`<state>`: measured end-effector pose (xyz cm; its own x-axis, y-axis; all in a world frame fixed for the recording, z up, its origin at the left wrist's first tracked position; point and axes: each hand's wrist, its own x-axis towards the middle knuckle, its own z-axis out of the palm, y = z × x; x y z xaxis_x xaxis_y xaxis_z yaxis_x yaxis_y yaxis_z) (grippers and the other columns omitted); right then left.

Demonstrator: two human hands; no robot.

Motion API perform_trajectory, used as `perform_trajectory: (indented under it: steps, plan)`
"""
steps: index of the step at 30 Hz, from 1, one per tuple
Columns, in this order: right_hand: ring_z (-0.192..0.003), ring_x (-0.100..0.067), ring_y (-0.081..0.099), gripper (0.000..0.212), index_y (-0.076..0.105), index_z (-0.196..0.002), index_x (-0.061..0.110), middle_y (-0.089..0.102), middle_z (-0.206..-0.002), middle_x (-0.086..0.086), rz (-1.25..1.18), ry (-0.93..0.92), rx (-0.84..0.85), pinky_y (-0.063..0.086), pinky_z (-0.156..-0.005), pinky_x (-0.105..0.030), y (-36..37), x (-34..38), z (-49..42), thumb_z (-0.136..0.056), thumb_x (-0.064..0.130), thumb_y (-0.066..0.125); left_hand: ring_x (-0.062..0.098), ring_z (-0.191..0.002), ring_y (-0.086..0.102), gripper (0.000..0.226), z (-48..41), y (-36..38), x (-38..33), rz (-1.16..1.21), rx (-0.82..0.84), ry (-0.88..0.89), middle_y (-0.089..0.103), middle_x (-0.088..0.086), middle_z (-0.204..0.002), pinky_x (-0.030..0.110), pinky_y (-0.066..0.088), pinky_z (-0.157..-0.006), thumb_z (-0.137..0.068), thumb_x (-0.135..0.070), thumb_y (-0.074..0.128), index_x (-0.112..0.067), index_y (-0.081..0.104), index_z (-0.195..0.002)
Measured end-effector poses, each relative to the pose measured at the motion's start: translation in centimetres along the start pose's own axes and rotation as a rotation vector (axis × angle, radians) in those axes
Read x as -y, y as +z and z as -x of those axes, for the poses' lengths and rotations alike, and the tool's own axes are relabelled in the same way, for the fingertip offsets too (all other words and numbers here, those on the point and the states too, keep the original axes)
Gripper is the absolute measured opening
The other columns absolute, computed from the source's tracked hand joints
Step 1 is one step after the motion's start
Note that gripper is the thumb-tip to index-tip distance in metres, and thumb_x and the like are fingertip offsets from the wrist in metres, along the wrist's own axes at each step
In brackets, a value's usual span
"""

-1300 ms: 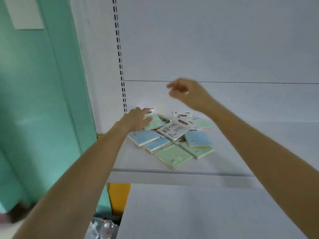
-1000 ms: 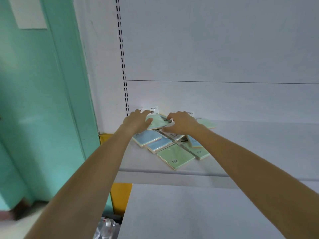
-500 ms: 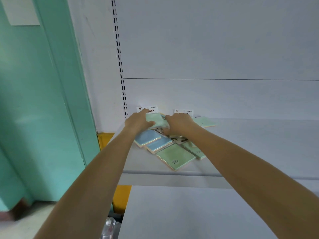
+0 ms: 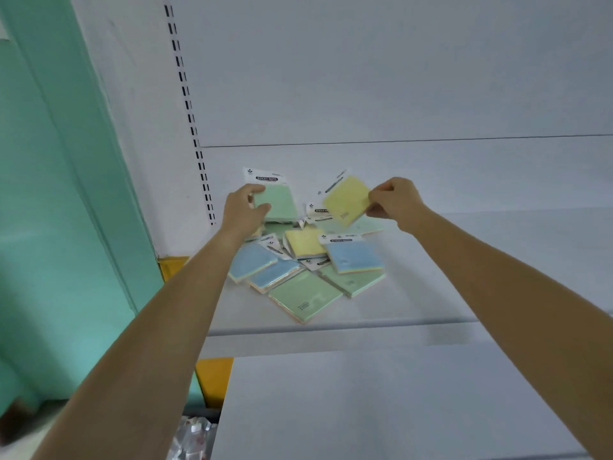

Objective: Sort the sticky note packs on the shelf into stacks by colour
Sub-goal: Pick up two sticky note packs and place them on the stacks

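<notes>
Left hand (image 4: 243, 207) grip was curled round a green pack (image 4: 280, 202). Right hand (image 4: 394, 202) pinched a yellow pack (image 4: 346, 200) by its right edge, tilted. Both were held above the mixed pile (image 4: 308, 260). Bare shelf (image 4: 481, 260) lay right of the pile, nearer the right hand.

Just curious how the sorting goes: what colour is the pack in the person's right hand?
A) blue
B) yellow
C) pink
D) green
B: the right hand pinches a yellow pack by its edge, while the left hand holds a green pack.
</notes>
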<state>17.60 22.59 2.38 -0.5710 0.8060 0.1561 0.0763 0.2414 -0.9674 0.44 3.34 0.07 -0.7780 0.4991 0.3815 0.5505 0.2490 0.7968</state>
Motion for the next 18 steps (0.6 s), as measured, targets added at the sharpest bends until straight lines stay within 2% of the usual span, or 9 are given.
perform_trajectory:
  steps: [2, 3, 5, 8, 10, 12, 13, 16, 18]
  plan:
    - [-0.057, -0.02, 0.059, 0.021, 0.048, -0.07, 0.01, 0.057, -0.074, -0.015, -0.208, 0.061, 0.016, 0.057, -0.056, -0.023, -1.5, -0.9, 0.0, -0.081, -0.006, 0.053, 0.024, -0.113, 0.051, 0.038, 0.1, 1.3, -1.4, -0.028, -0.005, 0.018, 0.051, 0.016, -0.127, 0.031, 0.041, -0.1, -0.085, -0.011, 0.06, -0.01, 0.055, -0.123]
    - [-0.059, -0.021, 0.058, 0.02, 0.048, -0.075, 0.01, 0.056, -0.072, -0.015, -0.283, 0.076, 0.021, 0.058, -0.056, -0.023, -2.2, -1.3, 0.1, -0.082, -0.008, 0.051, 0.024, -0.116, 0.05, 0.038, 0.3, 2.1, -2.2, -0.031, 0.002, 0.026, 0.051, 0.015, -0.129, 0.031, 0.04, -0.1, -0.086, -0.012, 0.059, -0.01, 0.054, -0.124]
    - [-0.066, -0.021, 0.059, 0.022, 0.049, -0.094, 0.01, 0.056, -0.076, -0.013, -0.385, 0.087, 0.024, 0.058, -0.058, -0.022, -4.3, -2.0, 0.4, -0.084, -0.009, 0.047, 0.026, -0.117, 0.051, 0.039, 0.5, 3.9, -4.0, 0.001, 0.024, 0.039, 0.05, 0.017, -0.127, 0.037, 0.043, -0.103, -0.085, -0.012, 0.06, -0.01, 0.055, -0.124]
    - [-0.079, -0.025, 0.059, 0.035, 0.052, -0.114, 0.011, 0.056, -0.082, -0.01, -0.49, 0.076, 0.02, 0.058, -0.061, -0.021, -8.8, -3.1, 0.8, -0.087, -0.01, 0.043, 0.033, -0.112, 0.056, 0.041, 1.2, 7.8, -6.8, 0.058, 0.047, 0.043, 0.052, 0.02, -0.125, 0.047, 0.048, -0.098, -0.084, -0.01, 0.061, -0.009, 0.056, -0.124]
    - [-0.087, -0.027, 0.058, 0.04, 0.053, -0.121, 0.007, 0.057, -0.087, -0.011, -0.49, 0.092, 0.007, 0.058, -0.063, -0.021, -12.5, -3.9, 1.2, -0.087, -0.011, 0.041, 0.03, -0.112, 0.055, 0.04, 2.1, 11.1, -9.1, 0.097, 0.06, 0.047, 0.052, 0.019, -0.128, 0.044, 0.051, -0.094, -0.084, -0.007, 0.06, -0.006, 0.055, -0.125]
    - [-0.093, -0.029, 0.057, 0.04, 0.053, -0.123, 0.003, 0.056, -0.099, -0.015, -0.465, 0.111, -0.013, 0.058, -0.062, -0.021, -16.0, -5.0, 1.5, -0.087, -0.011, 0.041, 0.028, -0.109, 0.056, 0.04, 2.9, 14.3, -11.1, 0.139, 0.069, 0.046, 0.051, 0.017, -0.131, 0.034, 0.056, -0.084, -0.086, -0.004, 0.056, -0.005, 0.053, -0.126]
    - [-0.094, -0.029, 0.057, 0.039, 0.053, -0.123, 0.002, 0.054, -0.106, -0.017, -0.451, 0.116, -0.034, 0.058, -0.06, -0.021, -18.4, -5.7, 1.8, -0.088, -0.011, 0.041, 0.03, -0.11, 0.057, 0.04, 3.6, 16.4, -12.4, 0.148, 0.077, 0.046, 0.05, 0.017, -0.131, 0.034, 0.057, -0.082, -0.086, -0.004, 0.055, -0.005, 0.053, -0.127]
    - [-0.091, -0.028, 0.058, 0.038, 0.053, -0.122, -0.001, 0.051, -0.114, -0.018, -0.402, 0.104, -0.105, 0.058, -0.056, -0.019, -26.1, -8.0, 2.7, -0.088, -0.011, 0.041, 0.034, -0.115, 0.056, 0.041, 5.8, 23.1, -16.1, 0.162, 0.104, 0.038, 0.051, 0.018, -0.133, 0.047, 0.049, -0.096, -0.086, -0.002, 0.054, -0.002, 0.052, -0.127]
    - [-0.094, -0.027, 0.057, 0.039, 0.052, -0.124, 0.0, 0.052, -0.118, -0.019, -0.354, 0.091, -0.145, 0.058, -0.058, -0.018, -31.9, -10.1, 3.4, -0.088, -0.011, 0.043, 0.034, -0.118, 0.054, 0.042, 7.7, 28.0, -19.0, 0.177, 0.133, 0.045, 0.05, 0.019, -0.134, 0.047, 0.047, -0.099, -0.086, 0.0, 0.053, 0.0, 0.051, -0.128]
